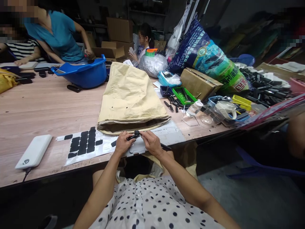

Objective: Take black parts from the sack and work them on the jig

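A wood-patterned counter (pixel 47 111) spans the frame from the left edge to the right of centre. At the upper left, a person in a blue top (pixel 58 35) is at its far side. A large printed sack (pixel 209 57) leans at the upper right, behind a cardboard box. Mid-frame, a pale yellow bag (pixel 131 95) lies flat, its open mouth facing the bottom of the frame. A blue basin (pixel 85 74) sits at the upper left, and the cardboard box (pixel 200 82) at the right of centre. At the lower left, a white sheet (pixel 95 152) carries rows of black stickers (pixel 83 143); a white device (pixel 34 152) with a cable lies left of it. A green tray (pixel 183 95) stands right of the bag.

The wearer's left hand (pixel 124 142) and right hand (pixel 151 143) meet below the bag's mouth, at lower centre. The left grip is closed around a small black piece (pixel 136 133) with a rounded knob; the right grip pinches its right end. Whether it is one part or two cannot be told.
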The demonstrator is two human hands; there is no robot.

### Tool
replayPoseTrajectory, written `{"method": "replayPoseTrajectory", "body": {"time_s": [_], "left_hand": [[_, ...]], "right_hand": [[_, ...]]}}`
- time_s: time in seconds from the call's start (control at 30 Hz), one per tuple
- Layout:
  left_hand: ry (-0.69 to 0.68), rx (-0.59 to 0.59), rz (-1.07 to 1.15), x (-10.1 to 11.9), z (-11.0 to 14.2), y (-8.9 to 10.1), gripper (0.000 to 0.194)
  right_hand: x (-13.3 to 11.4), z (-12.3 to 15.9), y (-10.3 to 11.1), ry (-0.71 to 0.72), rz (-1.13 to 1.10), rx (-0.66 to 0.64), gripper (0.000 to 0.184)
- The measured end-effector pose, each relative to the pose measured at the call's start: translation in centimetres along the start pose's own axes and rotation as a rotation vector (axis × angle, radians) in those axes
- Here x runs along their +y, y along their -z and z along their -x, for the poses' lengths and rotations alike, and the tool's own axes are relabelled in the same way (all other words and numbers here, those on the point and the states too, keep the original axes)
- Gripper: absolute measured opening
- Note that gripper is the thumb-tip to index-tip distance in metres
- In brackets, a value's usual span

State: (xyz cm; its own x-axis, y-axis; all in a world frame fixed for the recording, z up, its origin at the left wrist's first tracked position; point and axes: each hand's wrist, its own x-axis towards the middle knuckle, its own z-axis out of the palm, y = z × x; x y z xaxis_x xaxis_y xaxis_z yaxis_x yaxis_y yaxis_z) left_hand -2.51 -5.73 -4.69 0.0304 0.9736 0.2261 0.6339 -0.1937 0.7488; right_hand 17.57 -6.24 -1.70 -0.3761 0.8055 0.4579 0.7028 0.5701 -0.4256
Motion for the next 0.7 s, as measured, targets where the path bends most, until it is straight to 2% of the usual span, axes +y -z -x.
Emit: {"method": "replayPoseTrajectory", "body": {"time_s": [0.27,0.37,0.5,0.7], "left_hand": [[-0.023,0.008,-0.049,-0.2,0.0,-0.2,0.015],[-0.025,0.000,-0.079,-0.1,0.0,-0.2,0.016],[-0.027,-0.006,-0.103,-0.1,0.1,-0.2,0.017],[-0.010,-0.027,-0.121,0.2,0.2,0.0,0.015]], "right_hand": [[0.9,0.1,-0.2,-0.017,0.008,-0.011,0.032],[2.1,-0.6,0.0,-0.042,0.042,0.022,0.032],[4.1,-1.4,0.1,-0.024,0.153,0.005,0.027],[5.9,-1.0,-0.4,0.007,0.278,-0.016,0.022]]}}
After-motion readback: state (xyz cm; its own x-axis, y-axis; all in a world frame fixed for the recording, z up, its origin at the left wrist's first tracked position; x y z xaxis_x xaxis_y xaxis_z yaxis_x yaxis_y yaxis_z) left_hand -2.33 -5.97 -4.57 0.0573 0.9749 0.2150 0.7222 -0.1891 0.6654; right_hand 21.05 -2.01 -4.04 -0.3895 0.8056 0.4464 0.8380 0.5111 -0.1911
